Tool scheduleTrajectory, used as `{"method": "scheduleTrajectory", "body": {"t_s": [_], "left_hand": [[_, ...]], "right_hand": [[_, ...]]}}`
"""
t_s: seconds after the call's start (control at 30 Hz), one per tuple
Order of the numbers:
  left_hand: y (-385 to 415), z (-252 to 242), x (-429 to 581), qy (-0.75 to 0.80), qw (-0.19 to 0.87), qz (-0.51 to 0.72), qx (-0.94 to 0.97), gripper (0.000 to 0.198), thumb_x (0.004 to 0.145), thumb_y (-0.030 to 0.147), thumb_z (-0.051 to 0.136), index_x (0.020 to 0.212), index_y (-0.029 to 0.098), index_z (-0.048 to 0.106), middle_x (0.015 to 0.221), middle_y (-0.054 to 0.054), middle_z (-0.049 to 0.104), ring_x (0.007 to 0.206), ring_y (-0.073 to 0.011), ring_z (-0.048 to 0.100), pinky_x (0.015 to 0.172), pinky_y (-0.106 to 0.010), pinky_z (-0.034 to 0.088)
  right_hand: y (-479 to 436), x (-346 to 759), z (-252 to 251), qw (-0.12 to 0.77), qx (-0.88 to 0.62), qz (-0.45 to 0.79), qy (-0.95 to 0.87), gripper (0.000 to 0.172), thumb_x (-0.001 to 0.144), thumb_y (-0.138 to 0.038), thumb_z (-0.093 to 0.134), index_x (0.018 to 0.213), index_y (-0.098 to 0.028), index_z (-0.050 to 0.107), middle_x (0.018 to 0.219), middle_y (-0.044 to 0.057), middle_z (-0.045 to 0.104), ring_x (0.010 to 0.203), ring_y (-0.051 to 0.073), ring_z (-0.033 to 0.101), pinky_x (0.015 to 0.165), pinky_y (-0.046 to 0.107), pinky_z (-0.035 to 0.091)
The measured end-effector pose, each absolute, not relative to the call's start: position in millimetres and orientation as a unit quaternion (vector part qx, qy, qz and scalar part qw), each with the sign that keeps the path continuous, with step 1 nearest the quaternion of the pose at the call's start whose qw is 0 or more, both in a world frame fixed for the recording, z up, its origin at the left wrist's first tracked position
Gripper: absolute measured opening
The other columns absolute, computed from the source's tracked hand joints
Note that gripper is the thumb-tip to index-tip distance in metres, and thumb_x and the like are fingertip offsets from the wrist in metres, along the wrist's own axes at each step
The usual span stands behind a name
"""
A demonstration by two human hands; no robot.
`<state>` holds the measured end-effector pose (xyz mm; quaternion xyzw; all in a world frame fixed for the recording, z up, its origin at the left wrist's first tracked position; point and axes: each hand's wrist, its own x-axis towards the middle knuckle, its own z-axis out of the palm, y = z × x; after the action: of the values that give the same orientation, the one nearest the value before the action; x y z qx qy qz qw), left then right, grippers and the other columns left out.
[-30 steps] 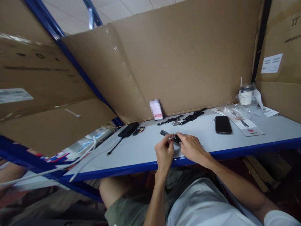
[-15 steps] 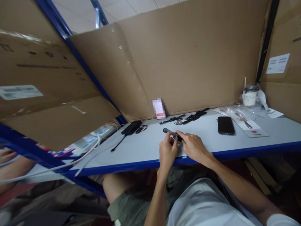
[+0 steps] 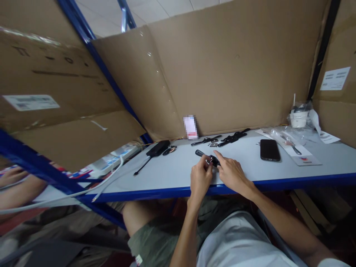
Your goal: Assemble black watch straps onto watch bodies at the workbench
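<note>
Close to the table's front edge, both hands meet around a black long-handled object (image 3: 200, 152); its rounded handle points away to the upper left, and its exact kind cannot be made out. My left hand (image 3: 200, 177) is closed, with thumb and fingertips pinched at the object's wider near end, where a small shiny part shows. My right hand (image 3: 233, 172) grips that same end from the right, its index finger raised and its other fingers partly hidden. Beyond them on the tabletop lie more black pieces (image 3: 233, 138), a slim black piece (image 3: 206, 141) and small metal plates (image 3: 213, 143).
A black phone (image 3: 269, 150) and a carded tool in clear packaging (image 3: 303, 154) lie to the right, before a bagged cup (image 3: 299, 118). Leftward are a black box with cable (image 3: 158, 148), a white cable (image 3: 111, 173) and another person's arm (image 3: 22, 189). Cardboard (image 3: 236, 74) walls the back.
My right index finger has lifted off the black object, and my left fingertips have shifted slightly on it. The whole view has turned a little left.
</note>
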<state>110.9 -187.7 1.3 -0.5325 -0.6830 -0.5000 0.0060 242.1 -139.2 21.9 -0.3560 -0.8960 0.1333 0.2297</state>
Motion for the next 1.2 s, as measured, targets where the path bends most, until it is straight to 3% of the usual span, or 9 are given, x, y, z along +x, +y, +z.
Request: {"method": "scheduleTrajectory", "body": {"t_s": [0.13,0.3,0.47,0.6,0.7,0.9,1.1,1.2], "left_hand": [[-191.6,2.8,112.1,-0.652,0.01,-0.549,-0.523,0.016,0.082,0.025,0.052,0.092,0.023,0.064,0.052,0.008,0.036,0.048,-0.0123,0.038,0.056,-0.023,0.031],[-192.9,3.9,113.4,-0.632,-0.017,-0.544,-0.552,0.018,0.082,0.025,0.051,0.089,0.02,0.067,0.054,0.006,0.044,0.05,-0.0116,0.041,0.055,-0.023,0.032],[-191.9,1.6,110.9,-0.613,-0.044,-0.605,-0.506,0.036,0.082,0.029,0.056,0.117,0.019,0.057,0.052,0.01,0.04,0.049,-0.0118,0.039,0.054,-0.022,0.032],[-192.2,2.2,110.4,-0.631,-0.035,-0.543,-0.553,0.023,0.082,0.03,0.054,0.095,0.018,0.069,0.051,0.007,0.042,0.048,-0.0118,0.039,0.054,-0.024,0.031],[-191.9,2.8,110.4,-0.632,-0.034,-0.516,-0.577,0.021,0.08,0.027,0.05,0.077,0.019,0.069,0.05,0.005,0.048,0.048,-0.012,0.041,0.055,-0.024,0.032],[-187.5,2.1,109.6,-0.654,-0.051,-0.564,-0.501,0.025,0.084,0.041,0.058,0.099,0.021,0.057,0.046,0.011,0.041,0.044,-0.0116,0.035,0.05,-0.022,0.026],[-192.0,2.4,111.9,-0.631,-0.038,-0.507,-0.586,0.021,0.084,0.029,0.049,0.08,0.02,0.068,0.053,0.005,0.048,0.048,-0.012,0.04,0.054,-0.024,0.029],[-194.0,2.3,112.8,-0.629,-0.026,-0.545,-0.554,0.023,0.084,0.027,0.05,0.098,0.019,0.067,0.05,0.008,0.041,0.047,-0.0122,0.036,0.053,-0.024,0.028]], "right_hand": [[-139.3,242.2,22.2,0.229,-0.363,0.131,-0.894,0.065,0.095,-0.015,0.043,0.157,-0.02,0.024,0.125,0.013,0.069,0.11,0.024,0.067,0.088,0.032,0.046],[-137.6,242.2,20.6,0.239,-0.355,0.13,-0.894,0.068,0.092,-0.013,0.044,0.157,-0.02,0.026,0.122,0.012,0.071,0.106,0.025,0.068,0.084,0.033,0.046],[-138.0,242.2,20.0,0.241,-0.363,0.132,-0.89,0.067,0.093,-0.015,0.044,0.156,-0.02,0.025,0.122,0.012,0.071,0.105,0.025,0.068,0.083,0.032,0.046],[-140.2,243.7,21.1,0.238,-0.362,0.131,-0.892,0.065,0.091,-0.013,0.045,0.154,-0.02,0.029,0.12,0.013,0.071,0.105,0.024,0.068,0.083,0.031,0.046],[-140.4,244.2,21.1,0.245,-0.364,0.132,-0.889,0.066,0.09,-0.012,0.044,0.153,-0.02,0.03,0.117,0.012,0.072,0.104,0.024,0.069,0.082,0.031,0.046],[-138.1,243.4,19.7,0.247,-0.359,0.133,-0.89,0.066,0.091,-0.014,0.044,0.155,-0.019,0.028,0.12,0.012,0.071,0.105,0.025,0.069,0.083,0.033,0.046],[-138.5,243.8,21.9,0.23,-0.367,0.132,-0.891,0.07,0.089,-0.009,0.043,0.156,-0.019,0.027,0.117,0.012,0.073,0.104,0.025,0.069,0.083,0.032,0.045],[-138.3,243.1,21.5,0.236,-0.371,0.127,-0.889,0.068,0.09,-0.011,0.043,0.156,-0.019,0.027,0.116,0.011,0.073,0.103,0.025,0.069,0.081,0.032,0.046]]}}
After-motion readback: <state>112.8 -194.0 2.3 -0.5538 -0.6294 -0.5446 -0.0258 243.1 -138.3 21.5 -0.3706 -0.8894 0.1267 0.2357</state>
